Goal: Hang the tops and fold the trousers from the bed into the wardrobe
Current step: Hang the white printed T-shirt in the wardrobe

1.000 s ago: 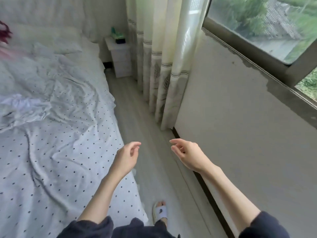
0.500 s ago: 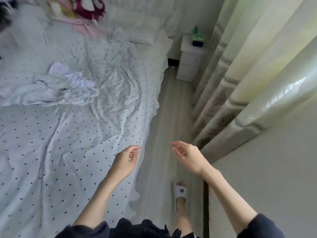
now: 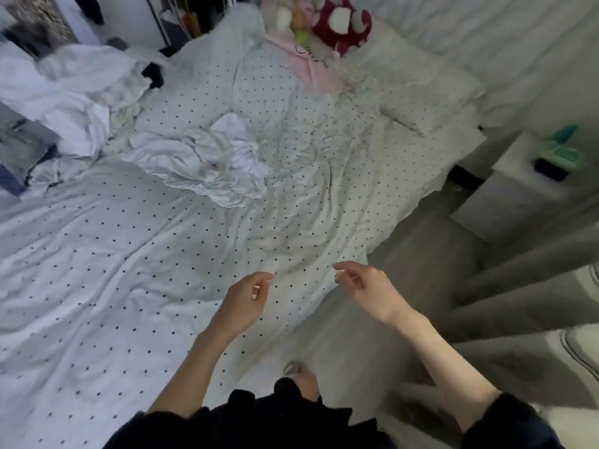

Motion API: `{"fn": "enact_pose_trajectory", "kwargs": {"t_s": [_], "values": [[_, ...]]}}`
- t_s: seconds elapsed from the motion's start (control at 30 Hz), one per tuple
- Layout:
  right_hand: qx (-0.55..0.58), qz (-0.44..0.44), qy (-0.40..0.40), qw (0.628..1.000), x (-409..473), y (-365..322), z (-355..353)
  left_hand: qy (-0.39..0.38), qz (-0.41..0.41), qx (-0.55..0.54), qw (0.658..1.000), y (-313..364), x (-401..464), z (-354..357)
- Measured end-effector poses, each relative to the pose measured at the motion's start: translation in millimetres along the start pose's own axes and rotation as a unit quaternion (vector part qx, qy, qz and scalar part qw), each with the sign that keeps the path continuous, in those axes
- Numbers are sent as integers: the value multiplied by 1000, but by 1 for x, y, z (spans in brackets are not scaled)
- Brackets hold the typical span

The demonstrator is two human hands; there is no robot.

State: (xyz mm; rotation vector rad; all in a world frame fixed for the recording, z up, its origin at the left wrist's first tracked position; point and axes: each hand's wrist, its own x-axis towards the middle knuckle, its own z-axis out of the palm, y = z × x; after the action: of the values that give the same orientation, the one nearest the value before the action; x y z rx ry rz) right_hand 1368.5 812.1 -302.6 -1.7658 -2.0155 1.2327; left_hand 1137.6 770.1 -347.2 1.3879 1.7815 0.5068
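Note:
A crumpled white garment (image 3: 217,160) lies in the middle of the dotted bed (image 3: 129,260). More white and pale clothes (image 3: 74,92) are heaped at the bed's far left, with a dark piece (image 3: 154,74) among them. My left hand (image 3: 244,301) hovers over the bed's near edge, fingers loosely curled and holding nothing. My right hand (image 3: 366,286) floats beside it above the bed's edge and the floor, fingers relaxed, also holding nothing. Both hands are well short of the clothes.
Plush toys (image 3: 337,25) and a pink item (image 3: 311,66) sit at the head of the bed by a pillow (image 3: 418,89). A white nightstand (image 3: 518,186) stands at right, with curtains (image 3: 518,296) nearby. A narrow strip of floor (image 3: 405,254) runs between bed and curtains.
My view has swung left from the window wall and floor onto the bed, bringing the garments and toys into sight. Both hands keep their pose in front of me.

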Motion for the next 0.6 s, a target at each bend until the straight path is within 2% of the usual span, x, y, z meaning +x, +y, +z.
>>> {"fn": "enact_pose_trajectory", "kwargs": {"t_s": [0.27,0.6], "values": [[-49,-50,-108,992,193,-2,-39,92,-95,-11,991,6,147,-6],[-122,-126,-183,967,410,-26,-44,113,-176,-19,978,-4,313,-20]]}}
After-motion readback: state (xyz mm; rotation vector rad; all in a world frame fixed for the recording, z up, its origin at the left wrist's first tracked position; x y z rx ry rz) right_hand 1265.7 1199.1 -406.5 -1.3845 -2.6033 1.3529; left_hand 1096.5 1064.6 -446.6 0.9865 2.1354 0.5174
